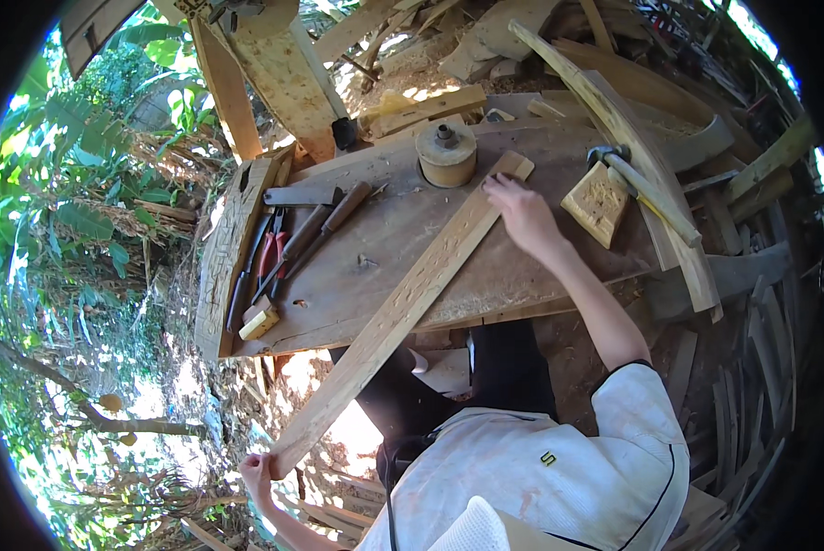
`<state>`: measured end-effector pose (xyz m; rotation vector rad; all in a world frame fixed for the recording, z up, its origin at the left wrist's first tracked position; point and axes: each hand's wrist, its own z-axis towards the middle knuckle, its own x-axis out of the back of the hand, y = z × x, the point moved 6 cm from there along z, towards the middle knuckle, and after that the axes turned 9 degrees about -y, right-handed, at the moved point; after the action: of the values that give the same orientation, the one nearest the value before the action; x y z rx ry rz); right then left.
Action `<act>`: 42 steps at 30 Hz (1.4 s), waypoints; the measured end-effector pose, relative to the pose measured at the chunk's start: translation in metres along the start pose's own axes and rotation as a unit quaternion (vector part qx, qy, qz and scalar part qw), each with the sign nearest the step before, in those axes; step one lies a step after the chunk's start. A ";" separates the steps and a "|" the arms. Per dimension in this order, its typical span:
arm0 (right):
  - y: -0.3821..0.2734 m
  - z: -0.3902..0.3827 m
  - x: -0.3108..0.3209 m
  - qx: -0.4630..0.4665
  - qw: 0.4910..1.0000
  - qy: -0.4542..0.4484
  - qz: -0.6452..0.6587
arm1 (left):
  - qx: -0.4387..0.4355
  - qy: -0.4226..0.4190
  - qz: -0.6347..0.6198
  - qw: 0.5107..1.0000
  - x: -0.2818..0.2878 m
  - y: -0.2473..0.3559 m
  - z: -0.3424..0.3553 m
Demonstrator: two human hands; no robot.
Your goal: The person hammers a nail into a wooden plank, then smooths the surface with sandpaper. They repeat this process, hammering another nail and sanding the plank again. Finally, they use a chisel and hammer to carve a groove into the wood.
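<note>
A long narrow wooden plank (pixel 384 317) with a row of carved marks lies slantwise over the workbench (pixel 338 294), its near end sticking out past the bench edge. At that near end, low on the left, my left hand (pixel 257 473) is closed on the wood. My right hand (pixel 524 219) grips the plank close to its far end, fingers bent over the edge; the fingertips are partly hidden. Just beyond the far end stands a round lidded pot (pixel 446 156). To the right of my right hand, a hammer (pixel 646 188) rests on a wooden block (pixel 596 204).
On the bench's left lie red-handled pliers (pixel 270 253), wooden-handled tools (pixel 325 225), a flat blade (pixel 302 196) and a small block brush (pixel 259 319). A carved board (pixel 237 248) borders the left end. Long curved timber (pixel 632 138) crosses the right side, with scrap wood behind.
</note>
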<state>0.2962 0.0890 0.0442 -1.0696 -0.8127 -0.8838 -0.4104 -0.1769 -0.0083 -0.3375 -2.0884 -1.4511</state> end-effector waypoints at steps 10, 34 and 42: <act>0.002 -0.004 -0.008 -0.016 1.000 -0.010 0.009 | 0.045 0.214 0.009 0.976 0.022 -0.007 0.017; -0.201 -0.080 -0.058 0.257 0.946 -0.084 0.178 | -0.002 0.181 -0.151 0.972 -0.165 0.099 -0.026; -0.249 -0.096 -0.070 0.223 0.953 -0.095 0.179 | -0.028 0.143 -0.191 0.971 -0.204 0.125 -0.015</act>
<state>0.0553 -0.0454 0.0490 -0.8658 -0.8901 -0.2711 -0.1779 -0.1202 -0.0260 0.2594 -1.9459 -1.6630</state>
